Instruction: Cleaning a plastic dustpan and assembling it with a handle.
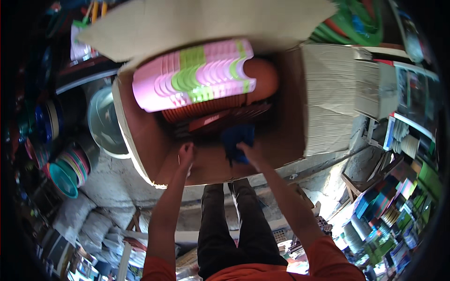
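Note:
Both my arms reach into an open cardboard box (281, 154). Inside it, my right hand (248, 153) grips a dark blue item (238, 136) that looks soft or thin; its kind does not show clearly. To the left, near the box's front wall, my left hand (186, 153) has its fingers curled closed, and whatever may be in them is too small to make out. Beyond my hands lies a nested stack of pink and green plastic containers (197, 75). Brown-orange pots (263, 82) are stacked beneath and beside it. Dark red flat pieces (229, 117) lie nearer to me.
The box's far flap (206, 23) and right flap (329, 98) are folded out. A translucent tub (102, 122) stands left of the box, with stacked coloured basins (65, 175) beyond it. Stacked plastic goods (375, 201) crowd the right side. Wrapped bags (89, 225) lie at lower left.

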A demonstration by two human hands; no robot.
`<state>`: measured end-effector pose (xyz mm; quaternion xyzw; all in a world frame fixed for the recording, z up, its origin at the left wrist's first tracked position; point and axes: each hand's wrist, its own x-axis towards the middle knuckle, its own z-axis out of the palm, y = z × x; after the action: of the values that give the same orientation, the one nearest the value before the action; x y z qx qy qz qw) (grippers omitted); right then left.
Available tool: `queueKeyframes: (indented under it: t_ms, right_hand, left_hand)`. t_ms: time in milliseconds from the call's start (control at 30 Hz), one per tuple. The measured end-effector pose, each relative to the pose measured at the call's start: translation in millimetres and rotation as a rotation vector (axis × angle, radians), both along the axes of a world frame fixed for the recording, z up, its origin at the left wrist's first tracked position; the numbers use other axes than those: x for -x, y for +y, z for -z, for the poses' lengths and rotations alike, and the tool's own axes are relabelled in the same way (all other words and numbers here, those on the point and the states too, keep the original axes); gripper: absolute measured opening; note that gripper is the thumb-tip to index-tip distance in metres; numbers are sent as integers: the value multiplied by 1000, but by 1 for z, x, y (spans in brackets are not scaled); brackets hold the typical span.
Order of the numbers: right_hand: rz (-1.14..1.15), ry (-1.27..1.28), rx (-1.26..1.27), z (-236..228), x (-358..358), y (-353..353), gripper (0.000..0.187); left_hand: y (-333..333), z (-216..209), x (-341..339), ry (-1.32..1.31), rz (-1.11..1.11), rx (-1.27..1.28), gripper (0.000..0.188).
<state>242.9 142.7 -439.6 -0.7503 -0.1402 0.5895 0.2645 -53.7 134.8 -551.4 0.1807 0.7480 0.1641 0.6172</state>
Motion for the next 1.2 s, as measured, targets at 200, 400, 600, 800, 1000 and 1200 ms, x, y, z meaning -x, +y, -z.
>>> queueKeyframes:
  t_ms: [200,400,600,800,1000,1200]
  right_hand:
    - [-36,9,-30,101,14,75,35]
    - [144,297,18,137,11,92,34]
    - [188,243,150,120,-1,95,31]
    - [239,356,124,111,-37,90,40]
    - [229,365,146,105,-45,93,39]
    - [202,357,151,109,-61,98,40]
  left_hand:
    - [35,92,7,511,200,-214,55]
    - [60,99,10,195,159,64,68]
    - [38,86,-6,8,242,-26,70]
    - [22,87,-22,-10,377,-157,65]
    - [34,83,-32,18,352,-237,60]
    - [33,57,-37,-34,354,-250,65]
